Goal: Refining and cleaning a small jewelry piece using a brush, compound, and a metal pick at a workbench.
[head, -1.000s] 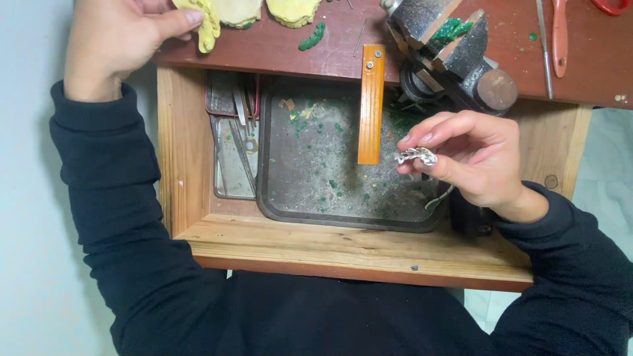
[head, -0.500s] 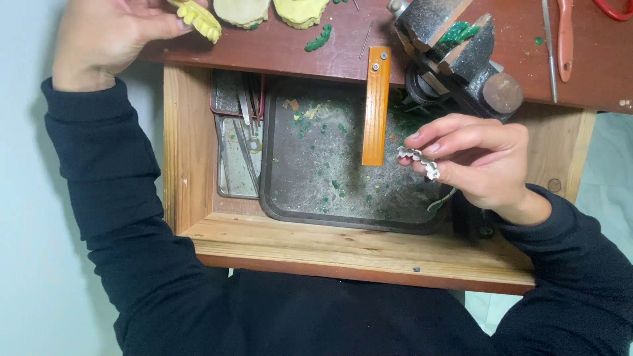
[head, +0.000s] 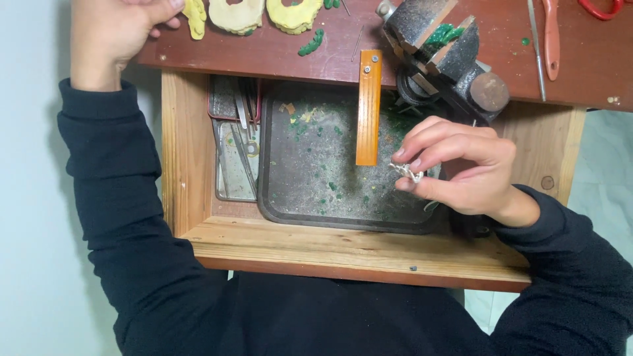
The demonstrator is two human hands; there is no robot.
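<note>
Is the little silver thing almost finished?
Hard to tell. Done: green shavings litter the tray, and green wax sits in the vise. In hand: the right hand pinches a small silver piece; the left hand reaches the yellow rings. What is left does not show.

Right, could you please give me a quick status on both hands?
Right hand pinching small silver piece over dark tray. Left hand on bench top beside yellow piece. Orange bench pin close by.

No packages, labels, signs or screens in view. Nothing here carries a sticker or printed panel: not the red-brown wooden bench (head: 277, 56), nor the open wooden drawer (head: 184, 165) on its near side.
</note>
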